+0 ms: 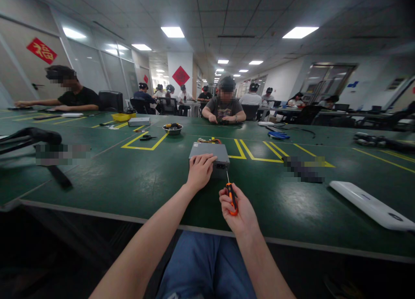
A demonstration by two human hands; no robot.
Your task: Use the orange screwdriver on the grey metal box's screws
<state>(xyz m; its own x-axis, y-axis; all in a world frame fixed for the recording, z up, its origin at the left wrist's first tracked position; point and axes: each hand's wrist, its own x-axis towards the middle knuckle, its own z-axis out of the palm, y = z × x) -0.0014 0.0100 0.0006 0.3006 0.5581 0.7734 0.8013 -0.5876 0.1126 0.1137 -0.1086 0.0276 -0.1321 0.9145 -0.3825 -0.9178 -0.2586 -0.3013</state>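
Observation:
A grey metal power-supply box lies on the green table straight ahead of me. My left hand rests on its near edge, fingers curled over the top of the case. My right hand is closed around an orange-and-black screwdriver, whose thin shaft points up toward the box's near right corner. The tip sits just short of the box face with the socket.
A white flat device lies at the right. A bowl of small parts and a yellow tray stand farther back, with yellow floor-tape lines on the table. A person sits opposite; another sits at the far left.

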